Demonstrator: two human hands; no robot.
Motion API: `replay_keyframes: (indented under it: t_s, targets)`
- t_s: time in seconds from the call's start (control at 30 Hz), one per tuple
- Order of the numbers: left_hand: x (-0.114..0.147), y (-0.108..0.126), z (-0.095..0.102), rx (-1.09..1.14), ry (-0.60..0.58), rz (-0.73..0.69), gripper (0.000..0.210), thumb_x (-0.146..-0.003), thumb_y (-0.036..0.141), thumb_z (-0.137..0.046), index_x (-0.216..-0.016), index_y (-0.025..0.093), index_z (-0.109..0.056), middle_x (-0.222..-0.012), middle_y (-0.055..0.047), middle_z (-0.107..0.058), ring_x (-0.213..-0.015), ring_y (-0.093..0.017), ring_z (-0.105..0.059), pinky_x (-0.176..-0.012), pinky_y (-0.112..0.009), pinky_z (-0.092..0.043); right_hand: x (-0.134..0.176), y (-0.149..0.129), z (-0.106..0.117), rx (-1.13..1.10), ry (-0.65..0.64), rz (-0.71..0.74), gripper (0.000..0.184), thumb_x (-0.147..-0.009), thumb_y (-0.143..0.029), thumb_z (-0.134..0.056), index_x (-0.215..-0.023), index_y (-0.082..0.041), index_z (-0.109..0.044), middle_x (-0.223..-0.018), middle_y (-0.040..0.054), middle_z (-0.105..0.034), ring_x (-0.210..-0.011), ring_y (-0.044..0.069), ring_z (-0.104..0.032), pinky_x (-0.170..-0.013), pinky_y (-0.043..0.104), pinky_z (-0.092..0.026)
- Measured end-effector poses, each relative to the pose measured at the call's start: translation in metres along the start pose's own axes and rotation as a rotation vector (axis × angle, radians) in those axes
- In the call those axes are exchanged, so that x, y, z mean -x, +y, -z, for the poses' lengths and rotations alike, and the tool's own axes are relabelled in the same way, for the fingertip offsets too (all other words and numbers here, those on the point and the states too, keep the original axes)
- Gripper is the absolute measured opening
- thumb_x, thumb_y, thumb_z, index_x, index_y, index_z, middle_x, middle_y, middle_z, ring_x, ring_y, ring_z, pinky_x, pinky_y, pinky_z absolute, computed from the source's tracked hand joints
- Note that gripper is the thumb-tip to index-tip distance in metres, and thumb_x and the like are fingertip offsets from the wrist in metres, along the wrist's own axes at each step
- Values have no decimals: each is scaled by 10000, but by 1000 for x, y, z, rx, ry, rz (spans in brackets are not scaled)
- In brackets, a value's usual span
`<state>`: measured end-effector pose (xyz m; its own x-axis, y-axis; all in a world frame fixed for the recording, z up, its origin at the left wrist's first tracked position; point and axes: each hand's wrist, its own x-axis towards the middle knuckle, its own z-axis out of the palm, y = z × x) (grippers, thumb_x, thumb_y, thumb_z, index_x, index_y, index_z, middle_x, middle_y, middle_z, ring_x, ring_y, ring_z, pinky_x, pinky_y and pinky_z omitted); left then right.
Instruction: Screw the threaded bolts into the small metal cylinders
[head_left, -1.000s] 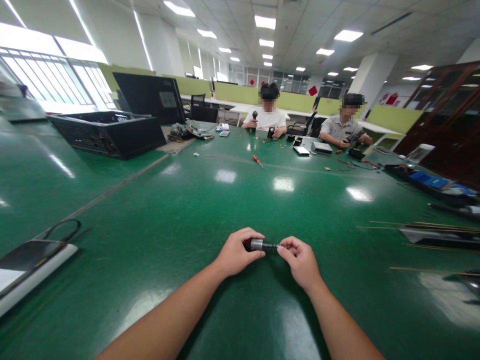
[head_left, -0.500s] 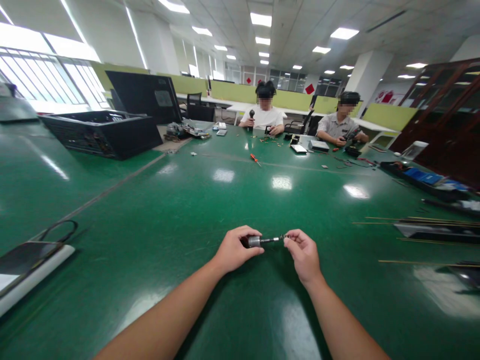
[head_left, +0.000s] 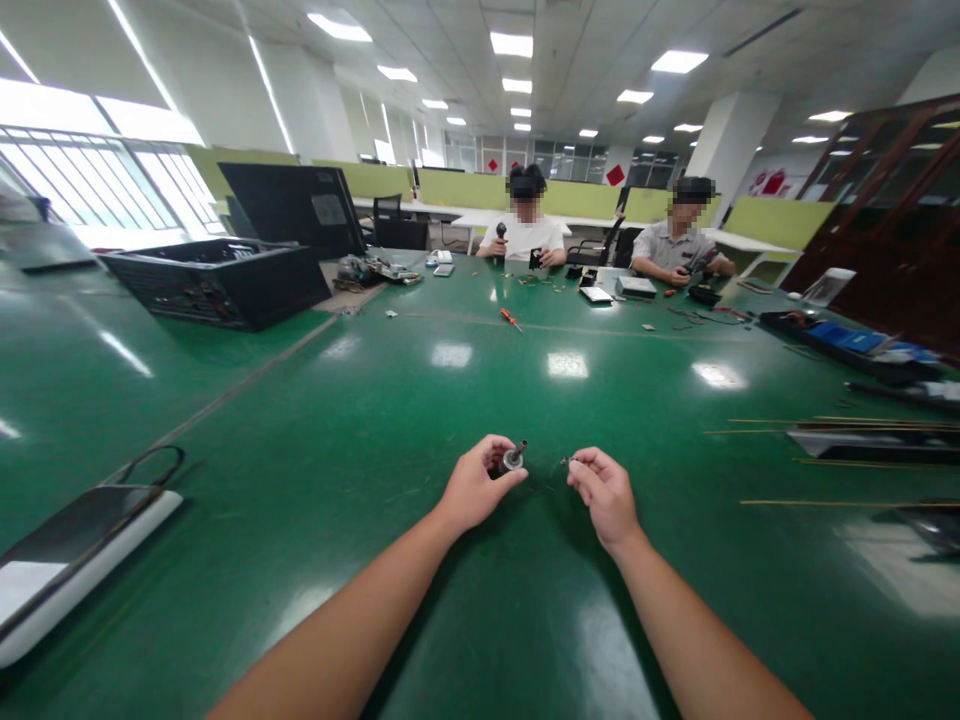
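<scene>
The left hand [head_left: 474,488] had its thumb and fingers closed around a silver-grey metal cylinder [head_left: 511,462], its dark narrow shaft [head_left: 522,449] tilted towards one o'clock. The right hand [head_left: 602,494], at three o'clock from it, pinched a small dark metallic part [head_left: 565,461] between thumb and fingertips; the part was too small to identify. Shaft and part stood near each other, not touching, above the glossy green tabletop [head_left: 420,410].

The step in hand was judged to be the handling of two separated pieces. The next move was judged to call for a firm hold on the cylinder and a light, exact pinch on the part.

Further out from the hands, an orange-handled screwdriver [head_left: 510,318] lay at twelve o'clock, an open black metal case [head_left: 225,288] stood at ten, and thin brass-coloured rods [head_left: 772,433] lay at three. A co-worker in a white shirt [head_left: 541,238] sat beyond the screwdriver.
</scene>
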<state>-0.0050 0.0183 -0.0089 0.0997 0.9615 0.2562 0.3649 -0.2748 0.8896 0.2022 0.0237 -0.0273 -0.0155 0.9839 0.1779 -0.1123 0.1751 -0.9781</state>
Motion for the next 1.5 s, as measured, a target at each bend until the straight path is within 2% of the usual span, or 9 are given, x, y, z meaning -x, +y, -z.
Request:
replay_keyframes:
  t_s: [0.13,0.33,0.57,0.8,1.0,1.13,1.27,1.4,1.5]
  targets:
    - [11,18,15,19,-52,5,294,-811,281,-699,-1058,168,-586,-1035,-83,-727,-942,-202,-698,-878,-348,-554,1,0,1,-6,-27,-17,286,-782,-426,-693,-840,-158,-614,-637,-8,-575,-474,83,-397,-435,214,-267]
    - [84,47,90,-305,1,16,274,-771,352,-744,-1013,229,-710,-1051,-47,-732,-996,-244,-667,-961,-386,-517,1,3,0,2,-56,-2,284,-764,-423,-702,-833,-160,-621,-633,-3,-582,-525,112,-476,-458,218,-331]
    - [188,15,168,-591,269,310,502,-715,623,-692,-1052,254,-738,-1080,-61,-762,-1018,-325,-707,-1010,-475,-515,4,0,-5,31,-118,27,253,-761,-403,-711,-793,-163,-638,-657,-1,-603,-605,136,-543,-575,249,-428]
    - [219,4,206,-704,331,298,514,-689,645,-678,-1059,290,-725,-1103,-50,-754,-1076,-345,-683,-1019,-479,-518,19,-9,-9,84,-258,-12,225,-727,-354,-761,-805,-152,-700,-635,-14,-586,-567,114,-482,-538,235,-373]
    - [215,48,162,-785,599,-93,415,-773,518,-697,-1167,400,-641,-1139,10,-669,-1037,-331,-648,-1033,-571,-486,50,-31,-25,42,-509,-121,270,-752,-399,-742,-872,-159,-768,-654,12,-651,-485,89,-434,-446,213,-315]
    - [186,72,91,-570,289,-333,471,-783,303,-776,-1216,422,-635,-1083,32,-735,-965,-266,-678,-859,-440,-590,76,-41,-46,-91,-832,-247,314,-737,-427,-777,-892,-155,-787,-612,1,-649,-439,69,-427,-420,196,-296]
    - [149,84,37,-277,120,-601,351,-855,125,-691,-1158,301,-688,-972,-25,-778,-849,-208,-700,-764,-368,-600,87,-40,-55,-238,-869,-317,348,-712,-451,-813,-800,-120,-755,-584,-6,-631,-424,54,-429,-402,180,-285]
    - [136,93,32,-248,106,-571,267,-864,99,-670,-1076,256,-708,-917,-24,-772,-823,-179,-689,-757,-325,-592,81,-38,-51,-274,-842,-313,374,-742,-472,-789,-810,-108,-738,-616,10,-650,-432,51,-432,-414,182,-286]
    - [144,94,65,-430,224,-457,202,-846,161,-691,-1017,267,-709,-928,-2,-755,-878,-196,-691,-813,-337,-581,74,-38,-48,-246,-866,-311,366,-749,-430,-789,-925,-113,-739,-665,17,-673,-446,54,-447,-435,186,-308]
